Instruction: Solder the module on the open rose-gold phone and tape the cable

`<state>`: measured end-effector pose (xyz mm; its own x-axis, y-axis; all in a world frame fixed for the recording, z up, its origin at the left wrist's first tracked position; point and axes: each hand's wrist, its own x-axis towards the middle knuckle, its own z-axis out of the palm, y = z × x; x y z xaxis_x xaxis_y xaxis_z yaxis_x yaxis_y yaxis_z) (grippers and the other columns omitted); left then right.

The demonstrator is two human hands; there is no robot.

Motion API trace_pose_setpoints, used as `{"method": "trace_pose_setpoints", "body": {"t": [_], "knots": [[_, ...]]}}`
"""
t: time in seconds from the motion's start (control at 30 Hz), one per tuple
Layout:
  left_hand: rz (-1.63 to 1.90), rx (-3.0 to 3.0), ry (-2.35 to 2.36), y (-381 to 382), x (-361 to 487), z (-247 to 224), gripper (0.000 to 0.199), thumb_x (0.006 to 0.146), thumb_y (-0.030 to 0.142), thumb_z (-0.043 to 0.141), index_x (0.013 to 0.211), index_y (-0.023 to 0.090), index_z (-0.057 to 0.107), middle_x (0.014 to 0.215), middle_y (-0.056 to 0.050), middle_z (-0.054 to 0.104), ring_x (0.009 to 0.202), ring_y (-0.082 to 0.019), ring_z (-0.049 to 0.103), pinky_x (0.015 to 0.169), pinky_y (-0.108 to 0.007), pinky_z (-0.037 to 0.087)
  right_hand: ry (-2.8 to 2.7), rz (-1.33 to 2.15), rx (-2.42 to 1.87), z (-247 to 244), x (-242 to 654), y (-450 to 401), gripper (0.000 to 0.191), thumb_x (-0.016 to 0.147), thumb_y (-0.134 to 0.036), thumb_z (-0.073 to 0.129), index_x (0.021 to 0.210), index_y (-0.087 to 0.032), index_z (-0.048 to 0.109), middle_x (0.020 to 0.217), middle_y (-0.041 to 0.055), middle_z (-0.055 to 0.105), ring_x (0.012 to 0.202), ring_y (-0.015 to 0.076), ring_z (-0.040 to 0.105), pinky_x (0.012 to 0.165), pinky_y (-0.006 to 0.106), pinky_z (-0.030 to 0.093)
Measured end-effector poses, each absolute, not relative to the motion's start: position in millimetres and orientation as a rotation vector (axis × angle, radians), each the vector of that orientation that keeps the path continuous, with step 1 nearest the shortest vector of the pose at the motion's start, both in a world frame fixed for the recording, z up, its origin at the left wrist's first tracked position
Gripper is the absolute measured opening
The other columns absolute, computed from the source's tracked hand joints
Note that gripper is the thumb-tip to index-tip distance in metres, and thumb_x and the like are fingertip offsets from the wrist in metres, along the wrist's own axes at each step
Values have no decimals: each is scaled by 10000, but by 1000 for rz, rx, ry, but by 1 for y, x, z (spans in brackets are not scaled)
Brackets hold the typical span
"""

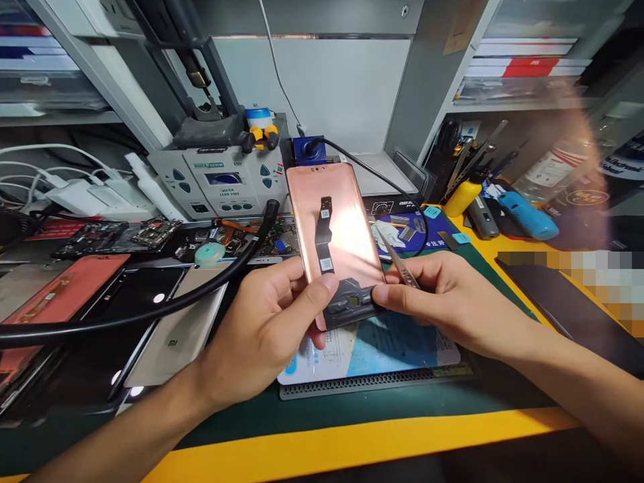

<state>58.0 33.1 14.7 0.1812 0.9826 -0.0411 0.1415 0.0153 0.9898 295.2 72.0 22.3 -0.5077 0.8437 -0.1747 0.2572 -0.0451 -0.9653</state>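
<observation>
A phone screen panel [352, 221] with a copper-coloured back is held up, tilted, over the work mat. Along its back runs a dark flex cable [323, 231] with small white labels, and black film [349, 302] covers its lower end. My left hand [276, 322] is closed on the panel's lower left edge, thumb on the back near the cable. My right hand [433, 295] pinches the lower right corner by the black film, and metal tweezers [400, 265] rest in the same hand, tips pointing up and left. Its other fingers are partly hidden behind the panel.
Below lies a blue-and-white pad [382, 359] on a green mat [241, 429]. A rework station [226, 178] stands behind; its black hose [201, 295] crosses the left side. Several phones [176, 342] lie at left. Bottles [553, 161] and a blue-handled tool [528, 215] sit at right.
</observation>
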Motion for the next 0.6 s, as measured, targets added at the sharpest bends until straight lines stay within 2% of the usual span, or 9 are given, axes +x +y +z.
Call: {"method": "trace_pose_setpoints", "body": {"t": [0.17,0.33,0.43,0.53,0.6], "knots": [[983,1349,1167,30,57,13,293,996,473,715,864,212,707,638,48,663,523,-111,653,486,-188,507,-1749,1600,-1158,21,297,71,522,897,-492,864,648,-191,516,636,-64,315,597,84,204,526,291,140],[968,1347,1115,30,59,17,233,956,410,755,1075,210,759,904,-11,794,621,-128,686,570,-223,573,-1787,1592,-1164,20,298,71,565,910,-543,843,635,-201,488,621,-66,288,588,90,198,525,303,126],[944,1349,1087,29,59,18,250,950,371,766,1137,207,743,835,-5,779,654,-141,708,603,-218,577,-1806,1588,-1151,20,297,71,598,911,-555,841,618,-207,454,623,-66,274,594,92,203,529,304,132],[924,1323,1071,28,58,17,238,972,397,744,1114,207,723,714,10,736,653,-147,700,603,-214,562,-1777,1593,-1150,20,296,71,533,925,-561,834,671,-191,547,621,-70,298,586,89,210,517,297,127],[928,1295,1067,28,58,15,251,988,416,731,1138,217,708,740,9,745,666,-145,701,621,-221,565,-1722,1594,-1130,20,295,71,499,938,-598,815,739,-187,614,597,-84,286,548,82,190,481,289,111]]}}
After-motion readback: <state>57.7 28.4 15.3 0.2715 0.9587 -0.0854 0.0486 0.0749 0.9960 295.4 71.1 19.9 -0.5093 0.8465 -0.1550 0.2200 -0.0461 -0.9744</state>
